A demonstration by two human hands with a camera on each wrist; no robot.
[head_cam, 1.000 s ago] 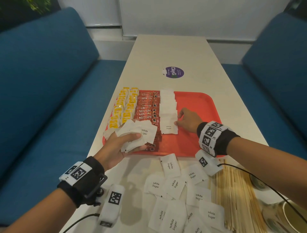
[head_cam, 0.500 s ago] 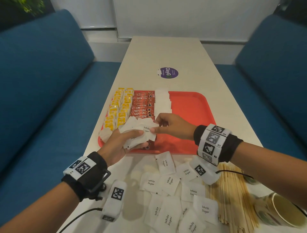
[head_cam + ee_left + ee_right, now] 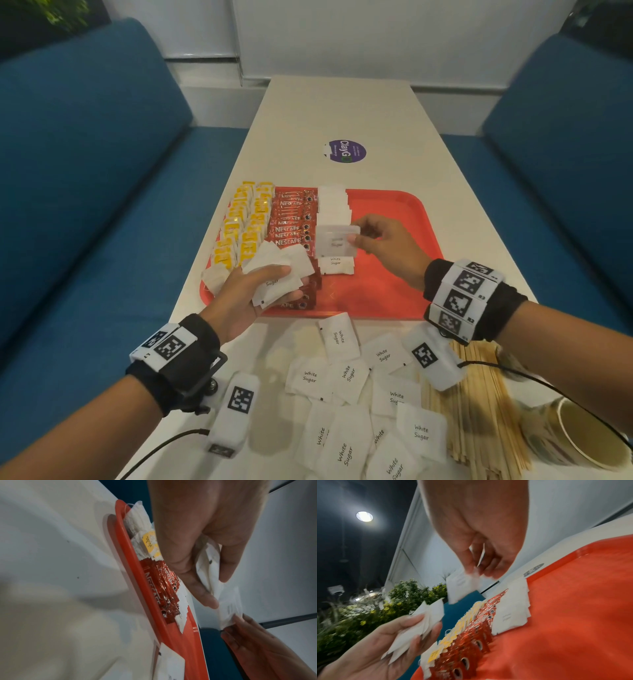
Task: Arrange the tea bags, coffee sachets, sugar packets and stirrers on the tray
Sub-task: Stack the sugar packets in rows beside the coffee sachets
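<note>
The right hand [image 3: 387, 245] pinches one white paper sugar packet [image 3: 335, 241] above the red plastic tray [image 3: 387, 291], extending the sugar row toward six o'clock (presumably); the left hand [image 3: 246, 301] clasps a spare fan of packets [image 3: 277, 270] as supply.

Table [image 3: 342, 113]: long, cream-white, running away toward the wall.
Sticker [image 3: 347, 151]: round, purple, stuck flat on the tabletop.
Seating: blue upholstered bench [image 3: 85, 171] on the left, matching blue bench [image 3: 565, 154] on the right.
Wall [image 3: 394, 34]: white panels.
Ceiling: dark, with one round lamp [image 3: 364, 516] lit.
Greenery: leafy plants with yellow flowers [image 3: 368, 612] behind the left bench.
</note>
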